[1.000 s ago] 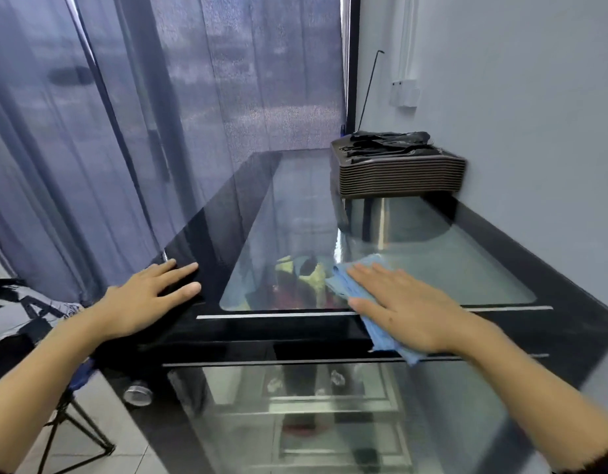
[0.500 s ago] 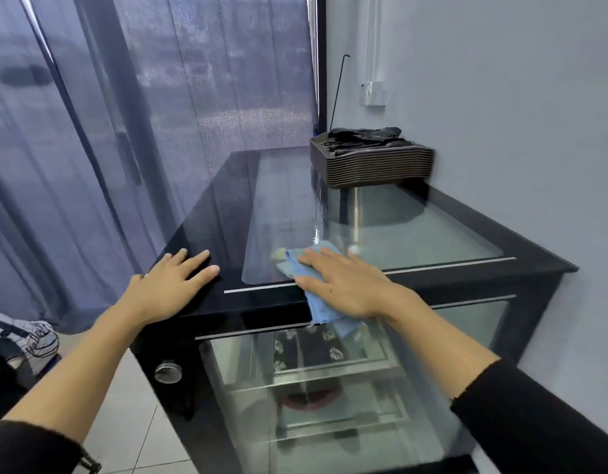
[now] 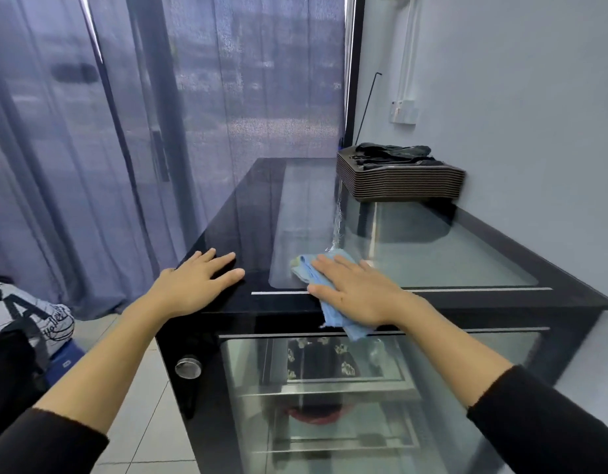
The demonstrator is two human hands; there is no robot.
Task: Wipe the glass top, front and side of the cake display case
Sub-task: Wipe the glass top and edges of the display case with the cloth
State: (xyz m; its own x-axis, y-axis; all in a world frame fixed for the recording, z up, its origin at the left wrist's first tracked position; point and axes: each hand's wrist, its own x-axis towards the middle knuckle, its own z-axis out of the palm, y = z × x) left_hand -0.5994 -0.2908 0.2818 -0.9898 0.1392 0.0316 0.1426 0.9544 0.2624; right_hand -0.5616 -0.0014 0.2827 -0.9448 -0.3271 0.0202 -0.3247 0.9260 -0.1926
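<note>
A black-framed cake display case fills the middle of the head view, with a glass top and a glass front. My right hand lies flat on a light blue cloth, pressing it onto the near left part of the glass top; the cloth's lower end hangs over the front edge. Flat on the black top frame at the case's near left corner rests my left hand, fingers spread, holding nothing. Shelves and dark items show through the front glass.
A stack of dark trays with black gloves on it sits at the back right of the top, against the grey wall. Sheer curtains hang to the left. A round metal knob is on the case's left front. A bag lies on the tiled floor at left.
My right hand has slid the cloth leftward along the near edge of the glass top. The camera has pulled back and risen, showing more of the front. The left hand stays in place.
</note>
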